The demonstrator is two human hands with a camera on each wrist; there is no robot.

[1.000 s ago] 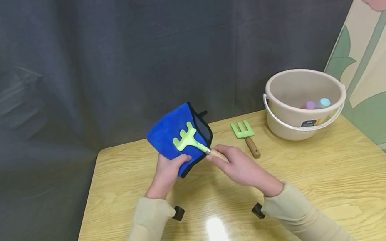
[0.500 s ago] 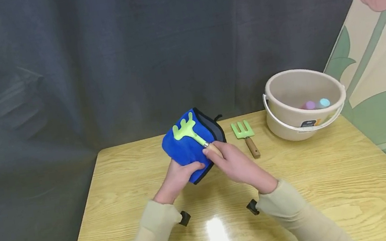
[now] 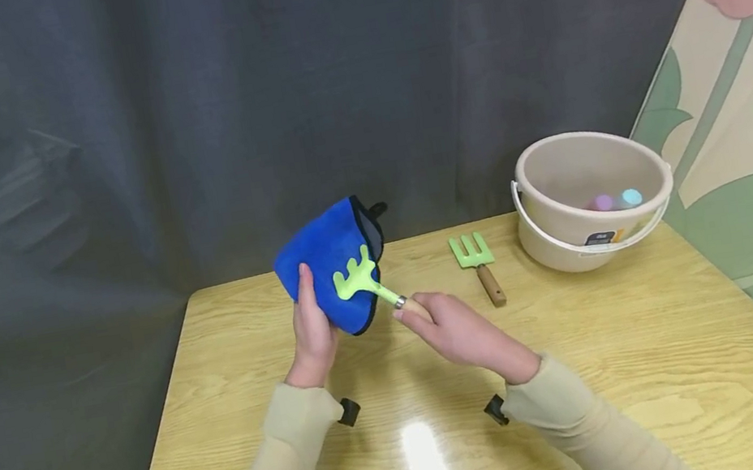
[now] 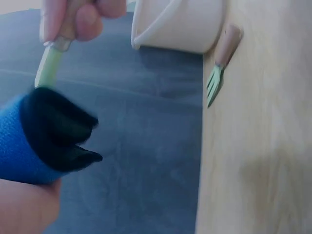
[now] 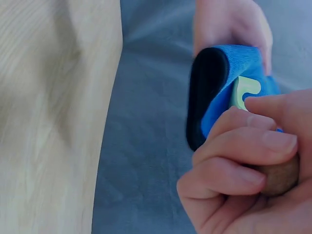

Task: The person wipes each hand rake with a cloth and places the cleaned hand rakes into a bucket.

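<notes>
My right hand (image 3: 462, 332) grips the wooden handle of a small hand rake (image 3: 357, 275) with light green tines. My left hand (image 3: 312, 327) holds a blue cloth (image 3: 319, 248) with black edging and a dark grey underside, its thumb lying along the blue face. The rake's head overlaps the cloth in the head view. From the right wrist, the cloth (image 5: 243, 61) appears bent round behind the green head, and the right fingers (image 5: 229, 175) curl about the handle's end. The left wrist view shows the cloth's folded dark edge (image 4: 53, 126) just below the rake's neck (image 4: 48, 68).
On the wooden table (image 3: 594, 398), a green hand fork (image 3: 477, 264) with a brown handle lies right of the hands. A beige bucket (image 3: 555, 239) farther right contains a purple item (image 3: 602, 202) and a light blue one (image 3: 629, 198). A dark curtain (image 3: 325, 95) hangs behind.
The cloth and left hand moved right, then back left and slightly up. My left thumb now points upward along the cloth. The rake shifted slightly, staying in the right hand.
</notes>
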